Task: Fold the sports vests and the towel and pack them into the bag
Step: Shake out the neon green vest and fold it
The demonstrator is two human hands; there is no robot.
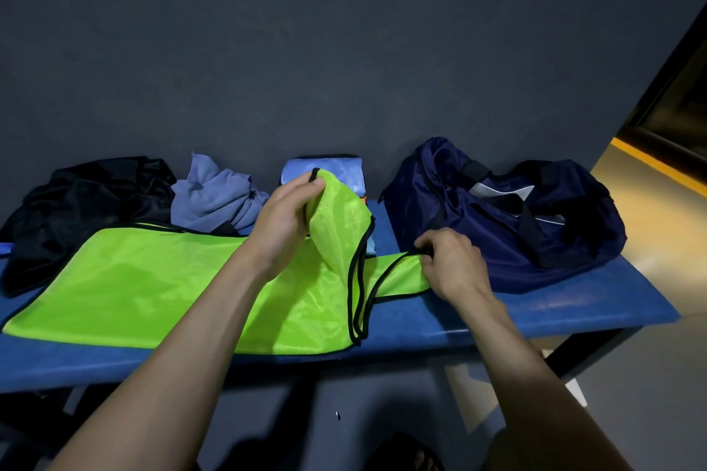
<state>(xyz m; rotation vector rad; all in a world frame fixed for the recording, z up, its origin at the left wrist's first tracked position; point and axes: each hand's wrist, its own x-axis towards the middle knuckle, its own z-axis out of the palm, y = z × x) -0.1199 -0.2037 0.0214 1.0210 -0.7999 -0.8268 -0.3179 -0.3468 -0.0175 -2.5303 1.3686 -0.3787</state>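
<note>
While the lime-green mesh vest (153,279) lies spread flat along the blue padded table (535,310), its two black-trimmed shoulder straps point toward the navy duffel bag (509,218). The left hand (283,222) pinches the far strap between thumb and curled fingers and lifts it, so the thin, shiny fabric stands up in a soft cone. The right hand (451,264) pinches the black edging of the near strap, which lies flat just beside the bag; its fingers are curled tight on the trim.

The bag is of glossy, crumpled nylon, slumped and open at the top, with black webbing handles (528,226) draped over it and a pale lining showing inside. It sits against the dark grey wall (344,50). Away from the bag, behind the vest, rest a folded light-blue mesh vest (344,174), partly hidden by the raised strap, then a crumpled lavender-blue towel (214,195) of soft matte cloth, and farthest off a heap of black mesh fabric (88,203). Both forearms cross over the vest's near half.
</note>
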